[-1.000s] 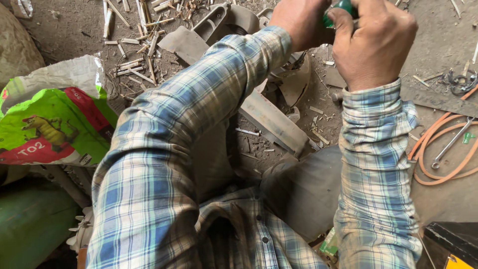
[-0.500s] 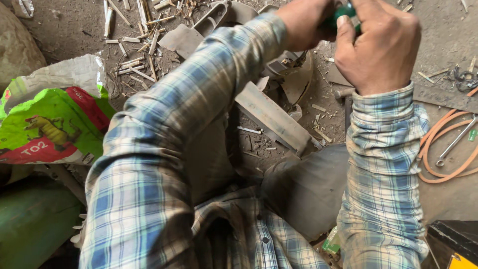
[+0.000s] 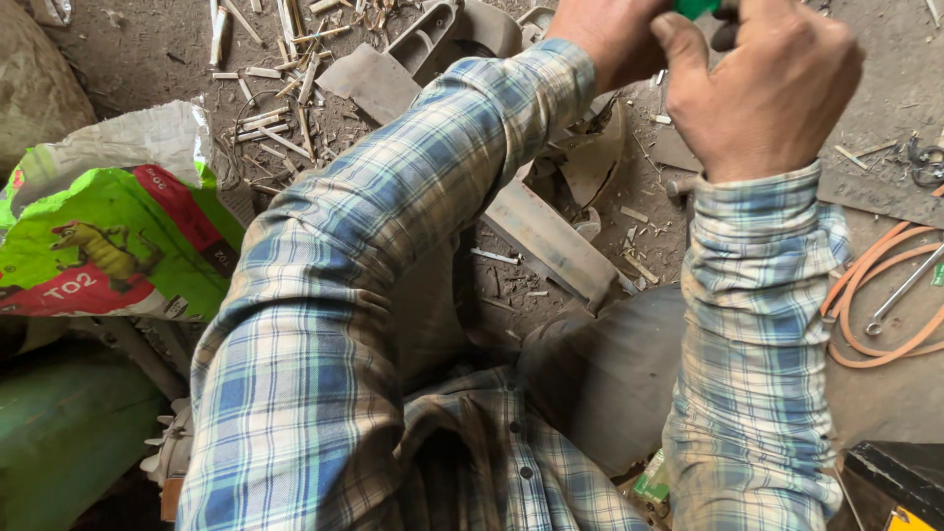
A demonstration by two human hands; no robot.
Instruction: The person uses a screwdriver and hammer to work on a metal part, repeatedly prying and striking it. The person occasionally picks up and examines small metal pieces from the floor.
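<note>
Hands risen toward 12 o'clock since earlier frame. Right hand point(image 3: 762, 84) grip pinching green tool handle point(image 3: 696, 8); left hand point(image 3: 610, 34) clasps it, grip closed. Step: working tool between both hands; next calls for steady hold.

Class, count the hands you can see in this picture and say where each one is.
2. The left hand is at the top centre and the right hand beside it at upper right, both closed on a small green thing that is largely hidden and cut off by the frame.

sack point(image 3: 108, 246): glossy printed plastic | spanner point(image 3: 900, 295): bare metal | hose point(image 3: 865, 295): smooth orange rubber | ground point(image 3: 147, 69): rough, dusty
</note>
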